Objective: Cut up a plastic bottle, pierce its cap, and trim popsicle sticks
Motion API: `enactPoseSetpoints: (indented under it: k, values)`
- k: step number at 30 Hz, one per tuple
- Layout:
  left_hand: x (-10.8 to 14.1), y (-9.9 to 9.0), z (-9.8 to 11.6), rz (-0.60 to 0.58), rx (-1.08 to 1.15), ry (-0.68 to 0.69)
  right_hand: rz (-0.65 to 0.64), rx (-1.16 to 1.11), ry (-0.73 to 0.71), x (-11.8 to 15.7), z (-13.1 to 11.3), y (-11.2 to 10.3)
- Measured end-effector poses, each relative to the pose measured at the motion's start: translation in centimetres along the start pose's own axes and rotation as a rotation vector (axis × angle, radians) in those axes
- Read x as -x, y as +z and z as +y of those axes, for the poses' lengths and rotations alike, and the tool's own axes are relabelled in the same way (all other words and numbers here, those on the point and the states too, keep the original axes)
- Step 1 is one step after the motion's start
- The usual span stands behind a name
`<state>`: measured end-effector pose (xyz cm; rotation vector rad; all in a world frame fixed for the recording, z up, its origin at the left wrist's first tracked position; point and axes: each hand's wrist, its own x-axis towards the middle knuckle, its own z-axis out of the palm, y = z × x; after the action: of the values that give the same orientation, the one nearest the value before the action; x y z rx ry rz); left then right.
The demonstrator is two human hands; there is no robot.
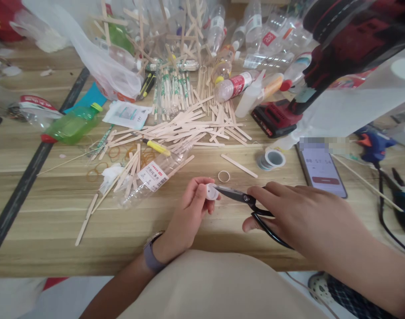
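White cap [212, 192] was pinched by the left hand [186, 215] over the table [122, 248] | scissors [235, 195] were gripped by the right hand [302, 210], tip set at the cap (contact could not be judged) | small ring [223, 171] and clear bottle [152, 176] were seen lying nearby

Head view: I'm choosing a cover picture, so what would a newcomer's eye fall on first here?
Probably the red-and-black power tool, looming large at the upper right. Next, perhaps, the pale wooden sticks strewn across the middle of the table, with clear bottles crowded behind them. Then, front and centre, the left hand holds a white cap, and the right hand holds scissors with their tip at it.
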<state>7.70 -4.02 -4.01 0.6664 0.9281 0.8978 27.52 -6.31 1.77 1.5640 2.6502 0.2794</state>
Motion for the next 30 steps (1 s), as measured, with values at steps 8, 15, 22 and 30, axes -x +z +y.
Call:
enactPoseSetpoints:
  k: [8, 15, 22, 30]
  values:
    - [0.1, -0.3, -0.1, -0.086, 0.013, 0.036, -0.011, -0.04, -0.048, -0.1, 0.5, -0.4]
    - [0.0, -0.5, -0.3, -0.126, 0.021, 0.03, -0.024, -0.017, -0.078, 0.0, 0.3, -0.9]
    - [-0.1, -0.5, -0.3, -0.15, 0.084, 0.028, 0.001, 0.005, -0.073, -0.1, 0.2, -0.9]
    - [-0.2, -0.6, -0.5, -0.174, 0.124, 0.032, 0.003, 0.027, -0.068, -0.1, 0.3, -0.8]
